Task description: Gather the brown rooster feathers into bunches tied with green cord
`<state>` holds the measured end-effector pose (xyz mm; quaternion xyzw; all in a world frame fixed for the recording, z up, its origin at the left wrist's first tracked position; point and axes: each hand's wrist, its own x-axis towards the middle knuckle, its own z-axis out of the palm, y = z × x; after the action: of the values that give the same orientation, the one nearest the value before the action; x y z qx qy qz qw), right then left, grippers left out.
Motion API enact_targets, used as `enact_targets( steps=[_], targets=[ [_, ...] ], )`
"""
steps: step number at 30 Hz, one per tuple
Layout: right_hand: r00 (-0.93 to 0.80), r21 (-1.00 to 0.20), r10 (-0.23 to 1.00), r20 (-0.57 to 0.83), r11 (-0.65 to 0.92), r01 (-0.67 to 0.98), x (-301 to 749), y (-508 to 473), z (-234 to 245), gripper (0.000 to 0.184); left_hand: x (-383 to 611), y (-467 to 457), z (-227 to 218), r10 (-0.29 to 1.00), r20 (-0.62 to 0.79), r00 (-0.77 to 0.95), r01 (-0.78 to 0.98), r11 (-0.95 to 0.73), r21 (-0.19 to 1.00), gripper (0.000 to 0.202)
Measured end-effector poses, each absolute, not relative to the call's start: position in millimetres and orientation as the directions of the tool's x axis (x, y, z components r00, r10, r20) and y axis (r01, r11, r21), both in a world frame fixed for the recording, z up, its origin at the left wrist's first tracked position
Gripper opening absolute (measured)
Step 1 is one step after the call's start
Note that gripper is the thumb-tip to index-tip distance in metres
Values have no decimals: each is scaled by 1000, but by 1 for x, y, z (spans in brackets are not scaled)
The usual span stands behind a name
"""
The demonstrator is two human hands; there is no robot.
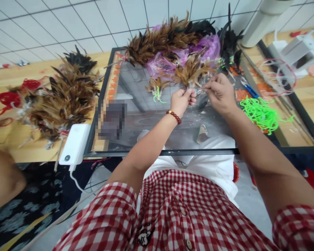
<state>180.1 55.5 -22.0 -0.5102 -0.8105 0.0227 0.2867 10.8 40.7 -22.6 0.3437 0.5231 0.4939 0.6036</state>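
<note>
My left hand (pixel 182 100), with a dark red bead bracelet (pixel 174 116) at the wrist, is closed in a pinch at the pale quill ends of some brown feathers (pixel 190 71). Close by on the right, my right hand (pixel 221 93) also pinches, fingertips together; a thin whitish piece shows between the hands, too small to name. Just left of my hands lies a small brown feather tuft (pixel 154 84) tied with bright green string. Behind them stretches a long row of brown and black feathers (pixel 162 40), with crumpled purple plastic (pixel 163 66) in front of it.
Green string (pixel 261 113) lies heaped at right near a blue-handled tool (pixel 249 90). More feathers (pixel 65 94), red yarn (pixel 9 99) and a white power bank (pixel 74 143) are at left. A pale cylinder (pixel 263 22) stands back right. Another person's arm (pixel 4 174) enters at left.
</note>
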Motion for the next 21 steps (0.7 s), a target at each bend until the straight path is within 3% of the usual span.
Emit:
enact_targets(
  steps=[4,8,14,17,21],
  targets=[
    [-375,-177,798,471,502,846,179,58,-30,31,13,43,-27,960,-276,-44,-114,269,956,24],
    [-344,-141,770,537,484,864,181,61,-35,29,15,43,-30,972,-234,-14,-35,234,972,25],
    [-386,-92,797,464,477,874,178,61,-34,26,16,40,-30,977,-207,51,92,201,975,33],
    [-326,-189,807,493,465,865,180,64,-36,25,15,40,-31,983,-180,29,98,177,979,28],
    [-146,-418,839,524,402,814,192,74,-45,28,13,44,-30,973,-191,-132,-63,184,981,23]
  ],
)
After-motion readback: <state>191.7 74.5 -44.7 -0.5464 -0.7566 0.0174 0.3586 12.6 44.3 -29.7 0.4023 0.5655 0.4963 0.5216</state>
